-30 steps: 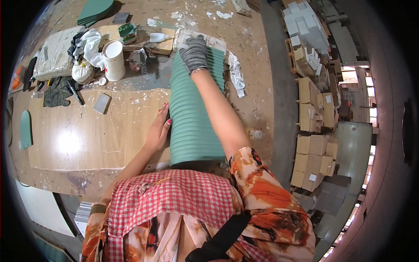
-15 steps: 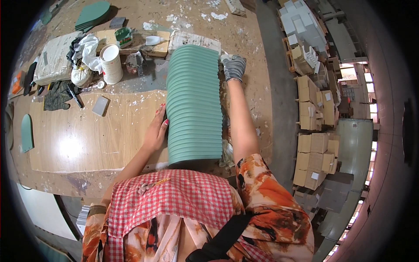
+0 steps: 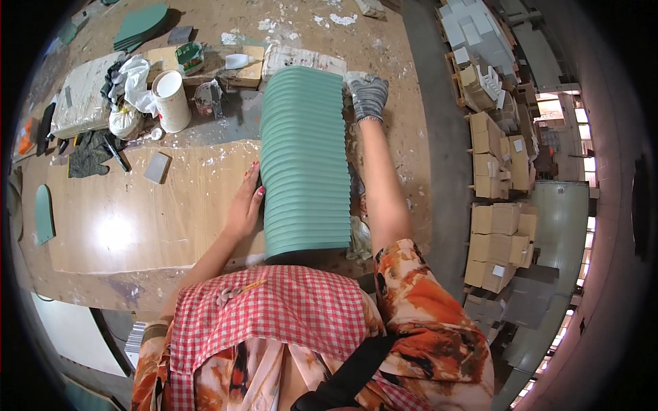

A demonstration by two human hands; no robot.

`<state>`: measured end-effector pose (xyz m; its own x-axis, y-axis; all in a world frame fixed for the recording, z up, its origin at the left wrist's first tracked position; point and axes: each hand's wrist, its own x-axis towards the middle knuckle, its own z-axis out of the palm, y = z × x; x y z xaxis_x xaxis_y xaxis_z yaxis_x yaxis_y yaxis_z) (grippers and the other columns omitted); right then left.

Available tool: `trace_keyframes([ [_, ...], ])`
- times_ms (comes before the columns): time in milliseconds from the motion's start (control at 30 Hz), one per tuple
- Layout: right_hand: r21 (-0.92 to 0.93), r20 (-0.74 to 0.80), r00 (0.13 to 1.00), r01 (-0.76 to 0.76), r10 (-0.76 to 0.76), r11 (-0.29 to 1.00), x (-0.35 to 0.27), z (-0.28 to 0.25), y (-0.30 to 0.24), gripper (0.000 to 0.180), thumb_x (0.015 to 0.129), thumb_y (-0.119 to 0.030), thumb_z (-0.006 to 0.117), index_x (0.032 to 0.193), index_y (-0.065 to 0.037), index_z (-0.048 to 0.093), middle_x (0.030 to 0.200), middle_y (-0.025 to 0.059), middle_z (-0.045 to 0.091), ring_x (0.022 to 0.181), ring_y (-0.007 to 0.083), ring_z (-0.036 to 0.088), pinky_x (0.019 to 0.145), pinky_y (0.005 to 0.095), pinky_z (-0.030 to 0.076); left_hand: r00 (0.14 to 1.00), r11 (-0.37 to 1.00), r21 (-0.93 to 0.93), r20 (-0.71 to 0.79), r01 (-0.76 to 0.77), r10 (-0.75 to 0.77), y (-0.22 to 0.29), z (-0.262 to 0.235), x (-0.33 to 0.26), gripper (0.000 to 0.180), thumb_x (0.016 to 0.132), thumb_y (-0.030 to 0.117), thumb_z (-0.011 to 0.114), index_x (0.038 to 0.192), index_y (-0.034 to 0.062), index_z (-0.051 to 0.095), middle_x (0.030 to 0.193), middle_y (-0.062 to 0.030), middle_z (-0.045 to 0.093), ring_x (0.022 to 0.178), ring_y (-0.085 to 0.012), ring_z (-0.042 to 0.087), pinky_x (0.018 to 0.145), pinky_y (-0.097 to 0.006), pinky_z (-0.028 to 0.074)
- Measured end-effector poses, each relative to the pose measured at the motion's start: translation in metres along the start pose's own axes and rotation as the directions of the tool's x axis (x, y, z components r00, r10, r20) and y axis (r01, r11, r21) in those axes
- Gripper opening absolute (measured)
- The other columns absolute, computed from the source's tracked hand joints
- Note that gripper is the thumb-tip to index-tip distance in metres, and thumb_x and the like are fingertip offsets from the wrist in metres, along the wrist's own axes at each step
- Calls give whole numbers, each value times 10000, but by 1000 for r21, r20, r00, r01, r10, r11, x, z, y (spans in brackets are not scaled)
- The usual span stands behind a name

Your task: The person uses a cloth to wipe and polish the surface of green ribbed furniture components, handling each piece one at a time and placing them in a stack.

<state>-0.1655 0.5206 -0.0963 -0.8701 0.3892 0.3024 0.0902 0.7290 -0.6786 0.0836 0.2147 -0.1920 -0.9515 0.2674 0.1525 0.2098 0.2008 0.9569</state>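
Note:
A long row of green round-ended panels (image 3: 305, 164), pressed face to face, stretches away from me across the workbench. My left hand (image 3: 245, 205), bare with red nails, rests along the row's left side, its fingers stretched out. Beyond the row's far right corner, my right hand (image 3: 369, 96) wears a grey knit glove and is closed. Whatever it may hold is hidden. A crumpled pale cloth (image 3: 358, 240) lies beside the near right end of the row.
Left of the row are a white tub (image 3: 171, 103), a white bottle (image 3: 236, 61), a dark glove (image 3: 90, 154) and a small grey block (image 3: 157, 167). More green panels (image 3: 140, 27) lie at the far left. Cardboard boxes (image 3: 504, 236) stand beyond the bench's right edge.
My right hand has shifted slightly at the far right corner and its wrist has turned a little. My left hand stays against the panels.

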Motion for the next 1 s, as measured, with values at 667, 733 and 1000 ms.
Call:
trace_keyframes([
  [667, -581, 565, 804, 546, -185, 603, -12, 129, -114, 404, 778, -223, 684, 1110, 6, 653, 1150, 204, 652, 1152, 323, 583, 1022, 386, 429, 1000, 999, 32, 25, -15, 14, 3, 6, 5, 556, 998, 217, 376, 1502, 14, 262, 1523, -242, 307, 1430, -369, 275, 1172, -400, 219],
  [733, -463, 526, 833, 449, -170, 764, -49, 149, -139, 374, 822, -156, 622, 1158, 8, 598, 1149, 248, 635, 1130, 348, 591, 979, 401, 462, 999, 998, 56, -7, 41, -40, -9, -4, -5, 559, 999, 222, 377, 1501, 7, 260, 1527, -239, 301, 1436, -364, 265, 1175, -395, 213],
  [1000, -554, 681, 716, 641, -153, 532, -26, 124, -137, 557, 821, -399, 561, 1284, -91, 591, 1342, 106, 575, 1255, 342, 508, 1086, 376, 382, 1000, 999, 36, -6, 10, -9, -2, -3, -3, 558, 997, 216, 377, 1495, -10, 263, 1520, -252, 304, 1431, -370, 270, 1179, -399, 202],
])
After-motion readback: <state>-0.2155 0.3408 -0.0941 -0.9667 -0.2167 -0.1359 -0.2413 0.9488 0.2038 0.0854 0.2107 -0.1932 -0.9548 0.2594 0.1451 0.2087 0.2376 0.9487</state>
